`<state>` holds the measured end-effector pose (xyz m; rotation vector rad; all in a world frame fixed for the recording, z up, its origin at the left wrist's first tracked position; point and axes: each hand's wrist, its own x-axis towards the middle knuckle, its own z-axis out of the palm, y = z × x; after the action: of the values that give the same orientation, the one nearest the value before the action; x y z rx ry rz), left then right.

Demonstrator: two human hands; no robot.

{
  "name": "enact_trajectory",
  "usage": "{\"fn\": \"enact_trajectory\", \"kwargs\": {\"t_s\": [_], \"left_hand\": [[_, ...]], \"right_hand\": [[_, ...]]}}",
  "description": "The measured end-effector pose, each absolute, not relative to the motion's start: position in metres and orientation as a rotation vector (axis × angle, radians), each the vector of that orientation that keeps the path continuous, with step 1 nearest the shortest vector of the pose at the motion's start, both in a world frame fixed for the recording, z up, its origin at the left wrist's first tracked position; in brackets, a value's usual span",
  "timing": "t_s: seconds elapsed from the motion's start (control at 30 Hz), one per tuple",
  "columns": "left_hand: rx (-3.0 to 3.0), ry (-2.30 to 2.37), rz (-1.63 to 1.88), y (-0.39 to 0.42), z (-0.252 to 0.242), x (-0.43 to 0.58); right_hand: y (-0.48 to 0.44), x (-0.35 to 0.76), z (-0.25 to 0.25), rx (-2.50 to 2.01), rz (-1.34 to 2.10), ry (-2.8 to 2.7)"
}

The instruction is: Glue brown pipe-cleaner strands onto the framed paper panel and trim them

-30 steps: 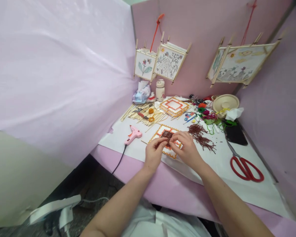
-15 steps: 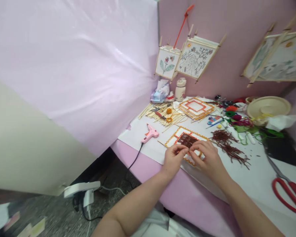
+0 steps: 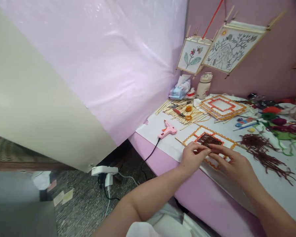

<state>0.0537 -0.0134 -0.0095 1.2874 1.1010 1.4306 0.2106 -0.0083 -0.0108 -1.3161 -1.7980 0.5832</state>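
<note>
Fingertips of left hand (image 3: 194, 156) and right hand (image 3: 236, 165) meet above the orange-edged panel (image 3: 227, 142); any pinched item cannot be discerned. Risk: a dragging finger could displace the brown strands (image 3: 208, 139).

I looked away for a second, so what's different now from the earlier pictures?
The camera swung left, so everything shows farther right and the red scissors slid out of view. Nothing else visibly moved. The left hand and right hand still bring their fingertips together by the brown strands on the framed panel; I can't tell if they pinch one. The pink glue gun still lies beside the panel.
</note>
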Motion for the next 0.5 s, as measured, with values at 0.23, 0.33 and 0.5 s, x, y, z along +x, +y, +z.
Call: {"fn": "enact_trajectory", "kwargs": {"t_s": [0.23,0.33,0.5], "left_hand": [[1.342,1.135,1.432,-0.009,-0.007,0.052],[1.345,1.133,1.431,-0.006,-0.008,0.051],[1.383,1.155,1.426,-0.006,-0.011,0.054]], "right_hand": [[-0.011,0.202,0.003,-1.255,0.408,-1.802],[-0.011,0.202,0.004,-1.268,0.427,-1.799],[-0.015,0.201,0.004,-1.301,0.341,-1.862]]}}
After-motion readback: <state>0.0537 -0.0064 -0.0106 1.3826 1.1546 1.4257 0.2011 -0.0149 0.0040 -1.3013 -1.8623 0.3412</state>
